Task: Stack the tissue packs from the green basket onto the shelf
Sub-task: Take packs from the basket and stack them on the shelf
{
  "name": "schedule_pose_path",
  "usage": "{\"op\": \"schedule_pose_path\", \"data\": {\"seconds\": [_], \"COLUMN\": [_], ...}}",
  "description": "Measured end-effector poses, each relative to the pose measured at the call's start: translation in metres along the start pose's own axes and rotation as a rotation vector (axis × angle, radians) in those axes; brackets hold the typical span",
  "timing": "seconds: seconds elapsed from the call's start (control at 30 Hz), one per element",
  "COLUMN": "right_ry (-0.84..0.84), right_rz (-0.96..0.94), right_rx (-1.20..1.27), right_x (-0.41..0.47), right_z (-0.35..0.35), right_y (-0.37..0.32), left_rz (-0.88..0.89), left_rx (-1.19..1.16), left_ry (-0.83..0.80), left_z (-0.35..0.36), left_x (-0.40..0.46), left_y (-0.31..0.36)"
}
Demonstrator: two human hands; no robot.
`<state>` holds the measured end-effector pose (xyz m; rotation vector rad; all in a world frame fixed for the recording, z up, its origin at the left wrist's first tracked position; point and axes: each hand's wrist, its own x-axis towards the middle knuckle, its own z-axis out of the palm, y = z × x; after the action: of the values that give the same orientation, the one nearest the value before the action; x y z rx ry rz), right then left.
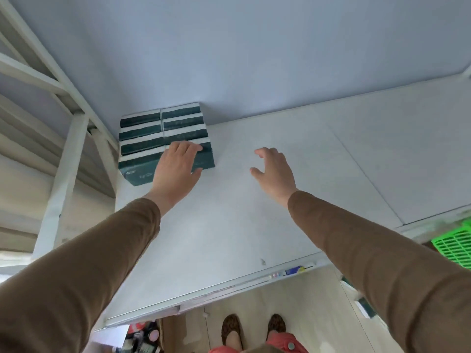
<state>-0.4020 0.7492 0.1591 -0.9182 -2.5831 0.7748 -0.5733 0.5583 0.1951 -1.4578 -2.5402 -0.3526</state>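
Several dark green tissue packs with white edges stand in a stepped stack at the back left of the white shelf, against the pale wall. My left hand lies flat on the front packs, palm down, fingers over the top edge. My right hand hovers above the bare shelf to the right of the stack, fingers apart and holding nothing. A corner of the green basket shows at the right edge, below the shelf. Another tissue pack peeks out beneath my right sleeve.
White metal frame posts rise left of the stack. A seam divides the shelf board on the right. Below the shelf's front edge are my feet on a pale wood floor and some clutter.
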Motion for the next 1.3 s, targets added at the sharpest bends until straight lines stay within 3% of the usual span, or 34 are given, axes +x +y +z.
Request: {"op": "schedule_pose_path", "data": {"seconds": [0.17, 0.43, 0.73, 1.3], "right_ry": [0.063, 0.148, 0.151, 0.164], "right_rz": [0.080, 0.260, 0.444, 0.897], "right_rx": [-0.149, -0.251, -0.247, -0.033], "right_x": [-0.058, -0.172, -0.254, -0.277], "right_z": [-0.071, -0.195, -0.324, -0.427], "right_y": [0.078, 0.247, 0.443, 0.768], "left_rz": [0.125, 0.388, 0.495, 0.673], "left_rx": [-0.133, -0.264, -0.386, -0.371], "left_ry": [-0.148, -0.178, -0.199, -0.532], "left_z": [0.035, 0.084, 0.128, 0.299], "left_x": [0.022, 0.047, 0.065, 0.162], "left_y": [0.117, 0.365, 0.625, 0.938]}}
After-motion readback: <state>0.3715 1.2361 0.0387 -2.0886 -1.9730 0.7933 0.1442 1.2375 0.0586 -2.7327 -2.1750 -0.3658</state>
